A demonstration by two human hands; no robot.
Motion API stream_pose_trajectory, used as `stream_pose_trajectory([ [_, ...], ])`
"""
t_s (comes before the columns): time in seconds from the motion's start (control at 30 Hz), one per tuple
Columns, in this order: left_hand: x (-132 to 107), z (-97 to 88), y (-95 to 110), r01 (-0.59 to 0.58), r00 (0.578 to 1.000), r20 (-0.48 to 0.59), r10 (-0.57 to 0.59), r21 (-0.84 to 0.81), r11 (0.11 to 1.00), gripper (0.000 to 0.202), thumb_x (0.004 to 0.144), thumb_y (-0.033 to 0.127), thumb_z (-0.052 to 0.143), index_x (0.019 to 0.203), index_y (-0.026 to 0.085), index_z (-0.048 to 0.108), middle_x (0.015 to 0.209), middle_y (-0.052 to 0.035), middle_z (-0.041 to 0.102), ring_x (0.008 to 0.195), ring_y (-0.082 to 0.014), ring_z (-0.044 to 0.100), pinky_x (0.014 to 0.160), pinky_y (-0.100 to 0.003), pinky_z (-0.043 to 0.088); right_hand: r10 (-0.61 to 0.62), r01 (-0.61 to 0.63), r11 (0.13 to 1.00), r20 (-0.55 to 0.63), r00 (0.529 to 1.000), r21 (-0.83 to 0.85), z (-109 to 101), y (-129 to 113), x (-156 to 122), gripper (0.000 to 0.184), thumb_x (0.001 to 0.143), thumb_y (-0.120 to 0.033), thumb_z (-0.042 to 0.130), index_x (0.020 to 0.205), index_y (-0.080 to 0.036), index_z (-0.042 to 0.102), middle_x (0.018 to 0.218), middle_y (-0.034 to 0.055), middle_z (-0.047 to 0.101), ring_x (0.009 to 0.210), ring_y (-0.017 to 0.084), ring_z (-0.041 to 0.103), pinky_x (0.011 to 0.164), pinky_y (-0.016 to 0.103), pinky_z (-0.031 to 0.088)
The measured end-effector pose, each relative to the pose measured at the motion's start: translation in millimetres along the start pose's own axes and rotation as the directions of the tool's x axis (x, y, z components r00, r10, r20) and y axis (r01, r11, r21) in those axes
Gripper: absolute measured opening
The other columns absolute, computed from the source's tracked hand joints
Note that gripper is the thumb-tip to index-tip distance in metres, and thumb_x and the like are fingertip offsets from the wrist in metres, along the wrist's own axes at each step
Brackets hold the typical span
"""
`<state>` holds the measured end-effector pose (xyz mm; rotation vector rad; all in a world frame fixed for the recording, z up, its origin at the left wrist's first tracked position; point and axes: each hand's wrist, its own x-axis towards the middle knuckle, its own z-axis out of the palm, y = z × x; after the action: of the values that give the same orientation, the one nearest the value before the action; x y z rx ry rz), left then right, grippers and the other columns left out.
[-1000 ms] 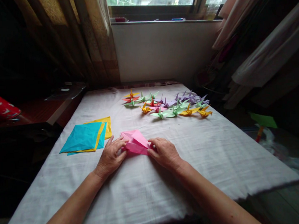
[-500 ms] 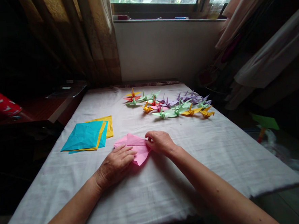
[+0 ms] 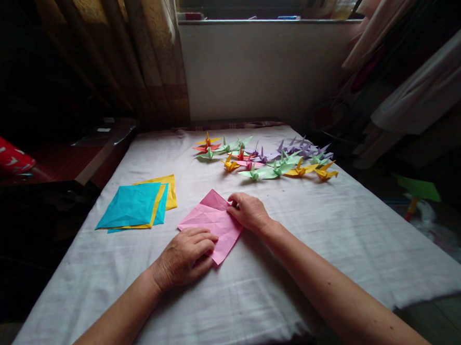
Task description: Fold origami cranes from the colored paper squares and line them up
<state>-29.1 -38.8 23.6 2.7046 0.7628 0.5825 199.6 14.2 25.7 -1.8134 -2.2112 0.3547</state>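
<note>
A pink sheet of origami paper (image 3: 205,215) lies creased on the white cloth in front of me, one corner pointing away. Its far corner is a darker pink than the rest. Across its lower left edge rests my left hand (image 3: 188,250), fingers laid over the paper, not gripping it. At the right edge my right hand (image 3: 246,210) pinches the paper between thumb and bent fingers. Part of the sheet is hidden under the left hand.
To the left lie flat blue (image 3: 131,207) and yellow sheets (image 3: 171,191), overlapping. Several folded paper cranes (image 3: 254,173) in green, purple, orange, red and pink stand toward the back right. A red patterned item (image 3: 3,155) sits on the dark side furniture; clothes (image 3: 405,99) hang at right.
The pink paper has gone from partly raised and bent to lying flatter, its far corner now showing. The right hand still pinches its edge. The view has tilted slightly downward.
</note>
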Motion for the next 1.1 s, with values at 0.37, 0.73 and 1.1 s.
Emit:
stream_pose_trajectory([
  [0.37,32,-1.5,-55,0.119,0.967,0.209,-0.145,0.133,0.984,0.059,0.088,0.050,0.059,0.139,0.020,0.052,0.149,-0.0141,0.047,0.140,-0.0321,0.039,0.116,-0.052,0.026,0.003,0.009,0.995,-0.122,0.993,0.101,16,9,4,0.004,0.085,-0.023,0.064,0.081,-0.021,0.064,0.087,0.0029,0.068,0.074,0.016,0.060,0.065,0.026,0.041],
  [0.73,34,27.7,-15,0.413,0.890,-0.001,-0.456,0.428,0.804,0.062,0.092,0.053,0.051,0.141,0.015,0.050,0.148,-0.0181,0.047,0.137,-0.0347,0.042,0.114,-0.050,0.030,-0.446,0.516,0.851,-0.386,0.808,0.095,8,9,-70,0.036,0.079,-0.015,0.058,0.114,-0.021,0.062,0.119,0.0091,0.066,0.107,0.023,0.060,0.092,0.037,0.046],
  [1.1,38,17.6,-3,0.416,0.891,-0.007,-0.455,0.418,0.808,0.056,0.095,0.052,0.047,0.133,0.013,0.056,0.140,-0.0195,0.054,0.131,-0.0342,0.048,0.112,-0.060,0.028,-0.373,0.345,0.928,-0.321,0.871,-0.140,19,10,-95,0.009,0.087,-0.018,0.065,0.079,-0.022,0.068,0.085,0.0011,0.071,0.077,0.017,0.058,0.071,0.029,0.041],
])
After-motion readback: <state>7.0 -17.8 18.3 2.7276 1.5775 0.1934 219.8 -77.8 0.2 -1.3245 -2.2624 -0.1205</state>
